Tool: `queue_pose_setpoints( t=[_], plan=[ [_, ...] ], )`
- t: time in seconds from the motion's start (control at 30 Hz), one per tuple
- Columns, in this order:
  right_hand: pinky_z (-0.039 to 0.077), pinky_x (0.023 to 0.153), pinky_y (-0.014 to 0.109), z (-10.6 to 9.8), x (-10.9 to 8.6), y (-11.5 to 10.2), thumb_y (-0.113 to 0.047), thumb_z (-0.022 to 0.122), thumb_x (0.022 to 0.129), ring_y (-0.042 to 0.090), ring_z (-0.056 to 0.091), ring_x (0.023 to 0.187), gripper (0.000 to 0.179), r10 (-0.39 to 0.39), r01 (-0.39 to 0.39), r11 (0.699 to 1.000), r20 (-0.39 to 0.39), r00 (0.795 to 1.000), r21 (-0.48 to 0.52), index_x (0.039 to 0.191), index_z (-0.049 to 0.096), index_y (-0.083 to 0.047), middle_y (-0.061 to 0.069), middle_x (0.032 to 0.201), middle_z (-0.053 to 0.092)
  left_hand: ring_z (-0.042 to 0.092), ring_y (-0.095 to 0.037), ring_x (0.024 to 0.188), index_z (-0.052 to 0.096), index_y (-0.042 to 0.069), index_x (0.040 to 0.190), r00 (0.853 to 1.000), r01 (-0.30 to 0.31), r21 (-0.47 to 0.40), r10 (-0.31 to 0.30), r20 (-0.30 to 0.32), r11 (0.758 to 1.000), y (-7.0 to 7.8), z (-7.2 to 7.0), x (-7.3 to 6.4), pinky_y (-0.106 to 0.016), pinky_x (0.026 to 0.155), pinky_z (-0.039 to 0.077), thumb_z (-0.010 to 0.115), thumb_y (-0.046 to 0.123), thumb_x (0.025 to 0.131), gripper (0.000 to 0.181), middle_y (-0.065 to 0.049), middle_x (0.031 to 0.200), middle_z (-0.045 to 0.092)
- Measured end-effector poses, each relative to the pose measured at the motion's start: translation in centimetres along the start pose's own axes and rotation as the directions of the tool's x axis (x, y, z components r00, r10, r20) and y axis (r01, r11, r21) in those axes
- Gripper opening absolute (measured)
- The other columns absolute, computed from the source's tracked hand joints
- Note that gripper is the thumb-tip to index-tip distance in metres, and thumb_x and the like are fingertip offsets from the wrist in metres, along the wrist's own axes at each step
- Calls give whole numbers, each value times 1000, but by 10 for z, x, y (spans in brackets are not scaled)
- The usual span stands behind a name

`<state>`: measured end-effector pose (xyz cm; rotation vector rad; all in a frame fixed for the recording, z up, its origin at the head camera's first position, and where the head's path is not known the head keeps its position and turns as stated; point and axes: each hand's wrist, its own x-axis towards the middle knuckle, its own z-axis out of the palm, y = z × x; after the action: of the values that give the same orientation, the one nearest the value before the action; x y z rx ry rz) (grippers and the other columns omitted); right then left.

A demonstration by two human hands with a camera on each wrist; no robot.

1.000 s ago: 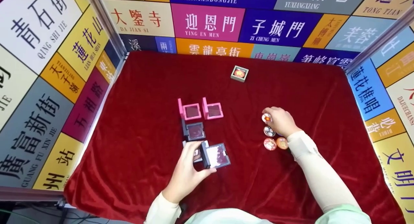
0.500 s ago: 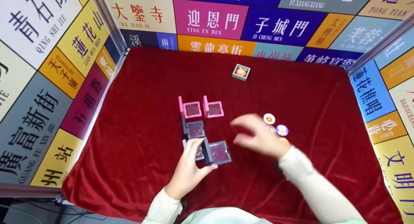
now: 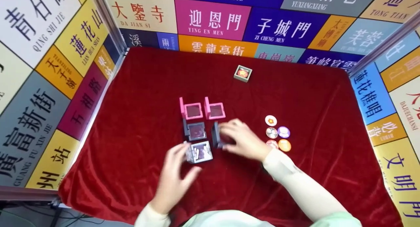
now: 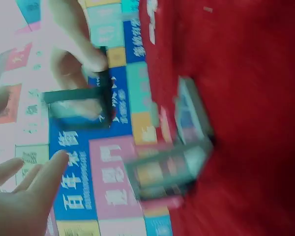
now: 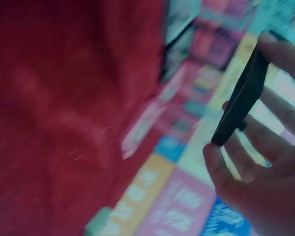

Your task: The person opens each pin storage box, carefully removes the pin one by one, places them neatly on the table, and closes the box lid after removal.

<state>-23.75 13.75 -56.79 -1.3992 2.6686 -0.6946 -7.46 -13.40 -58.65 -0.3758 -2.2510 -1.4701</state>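
My right hand (image 3: 244, 140) grips a small black hinged display box (image 3: 216, 135) by its edges, lid raised; the right wrist view shows the box (image 5: 243, 93) pinched between thumb and fingertips. My left hand (image 3: 175, 176) is blurred, fingers spread and holding nothing, beside a grey hinged box (image 3: 200, 152) that stands open on the red cloth. A dark open box (image 3: 196, 131) sits just behind that one. Farther back, a pink open box (image 3: 193, 111) and a second pink box (image 3: 215, 111) stand side by side.
Several round badges lie right of my right hand, among them a white one (image 3: 271, 120), a purple one (image 3: 283, 132) and an orange one (image 3: 284, 145). A small square box (image 3: 243, 73) with a badge in it sits at the back. Sign-covered panels (image 3: 213, 20) enclose the cloth (image 3: 154, 79).
My right hand has come left from the badges and taken the black box, now farther back. My left hand has let go of that box and drawn back.
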Motion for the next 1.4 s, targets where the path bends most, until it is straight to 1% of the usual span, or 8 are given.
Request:
queue_pose_setpoints(
  t=[0.1, 0.23, 0.37, 0.47, 0.6, 0.83, 1.27, 1.4],
  plan=[
    [44, 109, 57, 8, 13, 27, -24, 93, 87, 34, 53, 130, 55, 87, -86, 996, 17, 996, -36, 134, 72, -5, 13, 150, 63, 61, -28, 128, 63, 9, 149, 996, 45, 133, -33, -86, 990, -19, -17, -22, -31, 110, 49, 84, -4, 90, 64, -10, 142, 57],
    [46, 106, 57, 18, 25, 49, -22, 94, 86, 36, 54, 129, 57, 112, -108, 992, 61, 992, -72, 134, 72, -3, 15, 148, 63, 60, -31, 124, 71, 7, 137, 988, 100, 326, -55, -144, 940, -49, -25, -56, -38, 109, 43, 80, -2, 91, 48, -12, 133, 63],
    [48, 104, 56, 24, 29, 59, -22, 94, 86, 37, 54, 127, 56, 111, -104, 991, 90, 990, -81, 133, 72, -3, 17, 146, 64, 63, -35, 116, 78, 6, 120, 972, 82, 383, 10, -233, 920, -72, -22, -83, -51, 107, 42, 73, -3, 90, 32, -15, 122, 69],
    [48, 105, 54, 27, 30, 61, -23, 95, 85, 36, 55, 127, 56, 105, -98, 992, 98, 990, -79, 132, 73, -2, 16, 145, 64, 65, -36, 112, 80, 7, 110, 958, 61, 398, 58, -280, 915, -85, -20, -94, -54, 111, 40, 68, -2, 91, 24, -15, 116, 71],
    [49, 104, 49, 30, 31, 62, -24, 96, 82, 36, 57, 124, 56, 62, -56, 997, 99, 993, -59, 128, 73, 0, 16, 143, 66, 66, -36, 107, 80, 7, 105, 949, 52, 429, 89, -302, 902, -93, -20, -100, -52, 109, 42, 66, 2, 91, 20, -14, 112, 71],
    [50, 103, 47, 35, 36, 67, -22, 97, 80, 37, 59, 122, 55, 14, -11, 999, 90, 996, -34, 124, 74, -1, 16, 144, 66, 66, -34, 97, 79, 9, 101, 941, 72, 472, 96, -323, 879, -97, -22, -103, -48, 87, 44, 61, 7, 92, 21, -9, 109, 71],
    [46, 113, 49, 27, 42, 67, -21, 93, 87, 36, 55, 134, 48, 53, -57, 998, 156, 986, 21, 127, 73, -3, 17, 153, 59, 65, -34, 97, 79, 11, 100, 944, 129, 486, 43, -327, 865, -98, -29, -107, -51, 87, 43, 60, 8, 93, 21, -7, 109, 71],
    [49, 109, 51, 7, 51, 74, -15, 88, 91, 34, 64, 125, 39, 54, -67, 994, 153, 987, 82, 126, 75, -2, 15, 137, 69, 65, -35, 96, 79, 10, 99, 936, 134, 485, 50, -348, 864, -98, -32, -110, -52, 88, 43, 59, 8, 92, 21, -8, 108, 71]
  ],
)
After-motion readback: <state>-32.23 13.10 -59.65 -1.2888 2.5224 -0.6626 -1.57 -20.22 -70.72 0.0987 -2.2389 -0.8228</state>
